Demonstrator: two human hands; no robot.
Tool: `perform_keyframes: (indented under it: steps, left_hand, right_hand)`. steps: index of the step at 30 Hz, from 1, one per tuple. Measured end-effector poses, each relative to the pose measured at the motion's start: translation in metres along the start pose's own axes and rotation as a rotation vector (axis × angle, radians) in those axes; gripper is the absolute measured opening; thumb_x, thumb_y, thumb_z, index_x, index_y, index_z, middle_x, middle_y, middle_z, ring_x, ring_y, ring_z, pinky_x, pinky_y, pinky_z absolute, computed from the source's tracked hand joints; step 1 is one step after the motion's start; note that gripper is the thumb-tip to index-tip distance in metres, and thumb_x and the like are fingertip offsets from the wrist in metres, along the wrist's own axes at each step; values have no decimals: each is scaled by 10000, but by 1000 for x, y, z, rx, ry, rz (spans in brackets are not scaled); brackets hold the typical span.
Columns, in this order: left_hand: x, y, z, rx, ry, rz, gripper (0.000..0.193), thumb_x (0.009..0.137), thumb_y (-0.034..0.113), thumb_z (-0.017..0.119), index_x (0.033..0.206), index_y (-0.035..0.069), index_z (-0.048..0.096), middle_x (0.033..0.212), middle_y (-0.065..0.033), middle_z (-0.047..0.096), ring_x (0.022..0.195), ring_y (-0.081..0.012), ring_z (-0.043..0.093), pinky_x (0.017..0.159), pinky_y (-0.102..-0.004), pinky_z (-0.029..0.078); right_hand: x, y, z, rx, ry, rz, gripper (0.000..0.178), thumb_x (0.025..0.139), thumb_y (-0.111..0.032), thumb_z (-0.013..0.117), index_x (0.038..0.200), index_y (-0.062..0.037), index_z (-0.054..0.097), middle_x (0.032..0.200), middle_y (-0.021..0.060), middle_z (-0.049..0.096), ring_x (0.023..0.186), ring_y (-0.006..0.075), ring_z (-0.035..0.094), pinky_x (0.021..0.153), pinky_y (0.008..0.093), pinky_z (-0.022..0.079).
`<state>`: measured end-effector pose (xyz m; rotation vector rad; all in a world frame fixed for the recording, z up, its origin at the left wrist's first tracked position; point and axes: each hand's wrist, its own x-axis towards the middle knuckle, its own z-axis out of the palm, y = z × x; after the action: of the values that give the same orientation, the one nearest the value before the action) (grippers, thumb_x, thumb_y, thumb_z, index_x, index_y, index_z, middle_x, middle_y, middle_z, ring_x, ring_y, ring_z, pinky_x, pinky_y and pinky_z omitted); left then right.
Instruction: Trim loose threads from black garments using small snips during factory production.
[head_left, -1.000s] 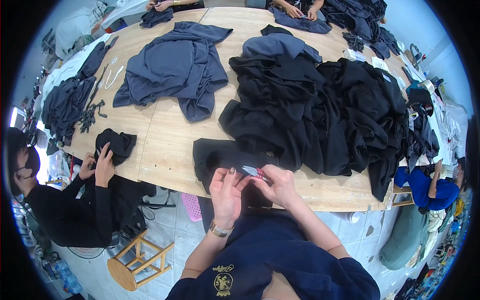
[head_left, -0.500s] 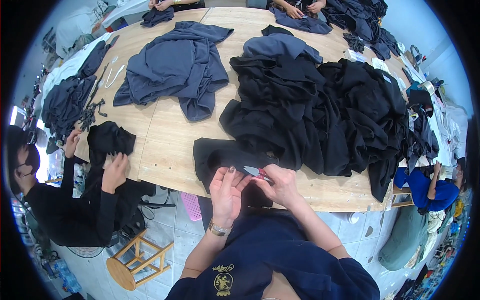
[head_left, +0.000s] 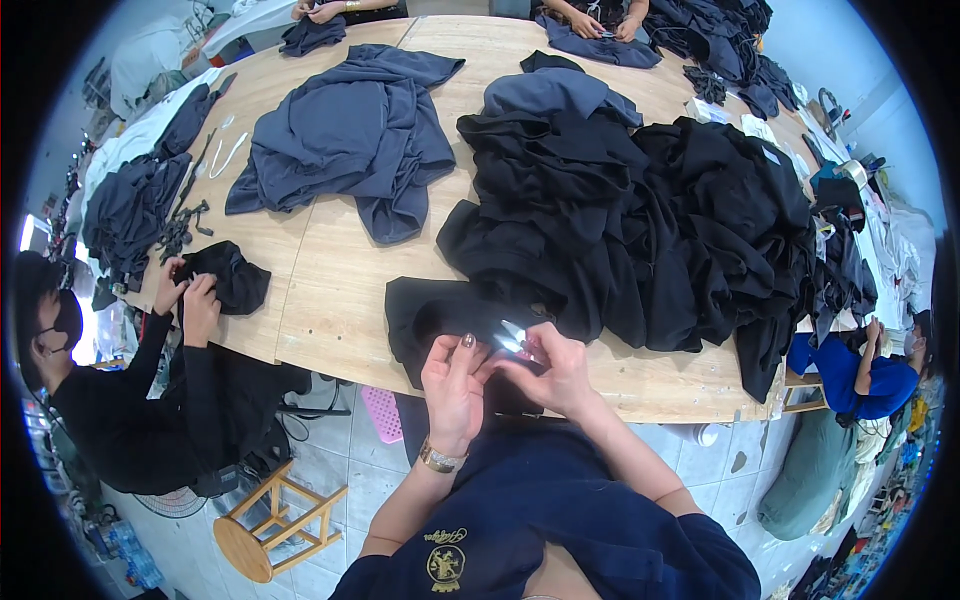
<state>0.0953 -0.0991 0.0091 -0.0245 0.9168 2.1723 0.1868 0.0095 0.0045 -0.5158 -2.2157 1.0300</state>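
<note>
Snips [head_left: 512,335] held in the right hand [head_left: 556,370].

Thread snips [head_left: 513,332] are pointing away and slightly left above a black fabric piece [head_left: 428,308], their silvery blades catching glare. The fabric is lying fairly flat, reaching the wooden table's [head_left: 335,325] near edge.
</note>
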Motion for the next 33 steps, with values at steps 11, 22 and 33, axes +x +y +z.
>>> perform_keyframes:
  steps: [11, 22, 33]
  left_hand:
    - [-2, -4, -1, 14, -38, 8, 30, 920, 83, 525, 919, 62, 504, 902, -73, 623, 836, -147, 631, 757, -321, 552]
    - [2, 2, -3, -9, 5, -32, 62, 914, 108, 547, 921, 58, 511, 895, -78, 617, 836, -151, 623, 762, -327, 549]
    - [1, 0, -4, 23, -12, 31, 75, 911, 99, 551, 930, 40, 507, 903, -82, 613, 859, -155, 620, 762, -310, 549]
  right_hand:
    - [2, 2, 19, 536, 163, 269, 76, 854, -16, 597, 925, 11, 591, 715, -17, 587, 617, 8, 484, 547, 166, 397]
    - [-7, 7, -7, 151, 24, 93, 185, 794, -149, 688, 777, -20, 557, 585, 56, 505, 476, 134, 468, 467, 263, 359]
    - [-2, -1, -10, -137, -111, -1, 303, 795, -274, 676, 689, -42, 512, 602, 95, 523, 522, 269, 552, 459, 346, 396]
